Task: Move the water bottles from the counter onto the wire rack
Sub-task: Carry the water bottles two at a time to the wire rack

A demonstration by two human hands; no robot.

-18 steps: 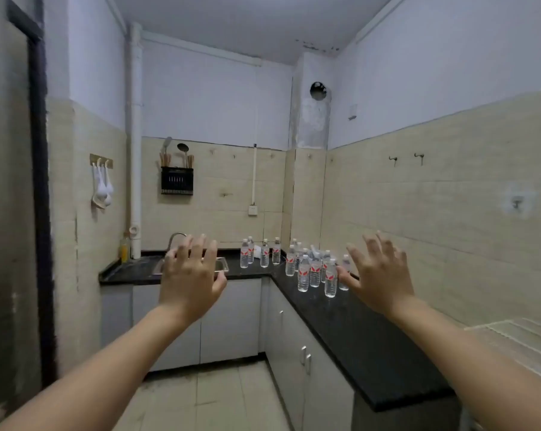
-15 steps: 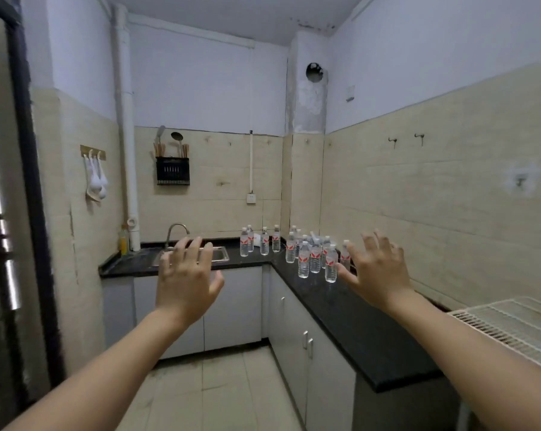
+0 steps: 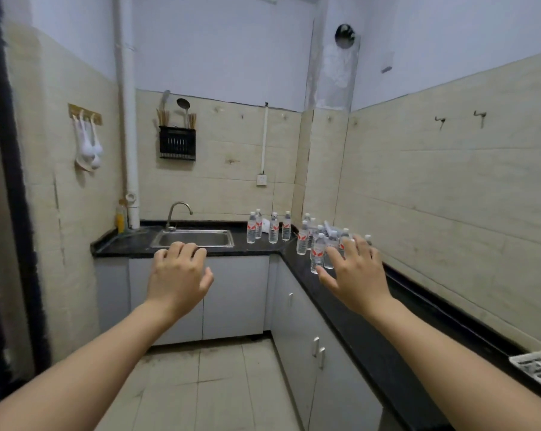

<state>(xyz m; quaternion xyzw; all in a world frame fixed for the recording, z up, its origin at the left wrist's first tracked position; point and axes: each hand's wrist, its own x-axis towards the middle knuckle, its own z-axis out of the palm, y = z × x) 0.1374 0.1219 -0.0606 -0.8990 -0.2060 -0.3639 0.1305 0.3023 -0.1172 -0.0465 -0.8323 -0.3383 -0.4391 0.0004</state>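
Several small clear water bottles (image 3: 303, 242) with red-and-white labels stand on the black counter (image 3: 350, 325) around its far corner. A few more bottles (image 3: 251, 232) stand just right of the sink. My right hand (image 3: 354, 273) is stretched out in front of the nearest bottles, fingers spread, holding nothing. My left hand (image 3: 177, 273) hovers over the floor in front of the sink cabinet, fingers loosely bent and empty. A corner of the white wire rack (image 3: 538, 367) shows at the right edge, on the near end of the counter.
A steel sink (image 3: 194, 238) with a tap sits in the back counter. A yellow bottle (image 3: 120, 216) stands by the white pipe. White cabinets (image 3: 297, 337) run under the counter, beside a tiled floor (image 3: 207, 384). A dark door frame (image 3: 17, 213) edges the left.
The view has tilted down and moved closer to the counter. Both hands sank lower in view and their fingers curled a little. The right hand now overlaps the front bottles.
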